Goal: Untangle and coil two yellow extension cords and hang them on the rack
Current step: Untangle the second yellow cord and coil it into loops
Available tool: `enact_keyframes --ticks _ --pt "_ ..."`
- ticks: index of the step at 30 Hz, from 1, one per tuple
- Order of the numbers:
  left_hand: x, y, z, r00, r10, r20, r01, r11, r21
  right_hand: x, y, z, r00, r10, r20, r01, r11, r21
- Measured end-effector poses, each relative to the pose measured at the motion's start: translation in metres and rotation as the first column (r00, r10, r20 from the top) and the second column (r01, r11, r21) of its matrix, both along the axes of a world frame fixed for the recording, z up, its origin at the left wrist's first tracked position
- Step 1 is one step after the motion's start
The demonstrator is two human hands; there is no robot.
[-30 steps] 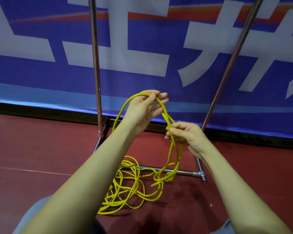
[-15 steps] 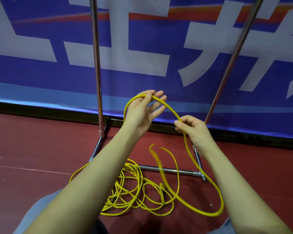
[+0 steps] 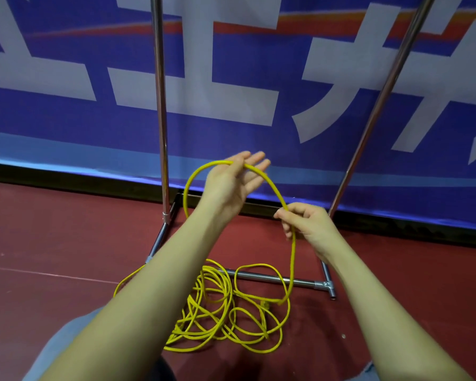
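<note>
Looping over the straight, spread fingers of the left hand, a yellow cord arches down to the right hand, which pinches it between thumb and fingertips. From there it drops vertically to a tangled heap on the red floor, lying against the rack base bar. Behind the rack, a blue banner shows large white characters, cropped and unreadable.
</note>
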State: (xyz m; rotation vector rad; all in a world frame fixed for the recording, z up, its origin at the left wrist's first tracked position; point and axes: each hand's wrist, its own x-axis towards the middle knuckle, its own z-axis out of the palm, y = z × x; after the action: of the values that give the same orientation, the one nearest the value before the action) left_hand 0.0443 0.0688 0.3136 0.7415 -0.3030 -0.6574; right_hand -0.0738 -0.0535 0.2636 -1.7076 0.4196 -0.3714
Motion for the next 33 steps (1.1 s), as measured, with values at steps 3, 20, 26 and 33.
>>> enact_keyframes --ticks 3,20,26,33 --pt "0.023 0.013 0.010 0.992 0.101 -0.081 -0.112 0.983 -0.145 -0.004 -0.003 -0.007 0.995 0.043 -0.090 -0.042 0.999 0.007" --pt "-0.014 -0.006 -0.013 0.998 -0.042 -0.036 0.046 0.993 0.113 -0.004 0.006 0.006 0.992 0.127 -0.015 -0.127 0.991 0.033" --pt "0.021 0.020 0.010 0.984 0.114 -0.134 -0.127 0.987 -0.094 -0.004 0.008 -0.005 0.948 0.302 -0.104 -0.306 0.952 -0.029" --pt "-0.007 0.008 -0.022 0.992 -0.121 -0.040 0.126 0.972 0.197 0.002 0.015 0.000 0.969 0.234 -0.079 -0.239 0.969 -0.062"
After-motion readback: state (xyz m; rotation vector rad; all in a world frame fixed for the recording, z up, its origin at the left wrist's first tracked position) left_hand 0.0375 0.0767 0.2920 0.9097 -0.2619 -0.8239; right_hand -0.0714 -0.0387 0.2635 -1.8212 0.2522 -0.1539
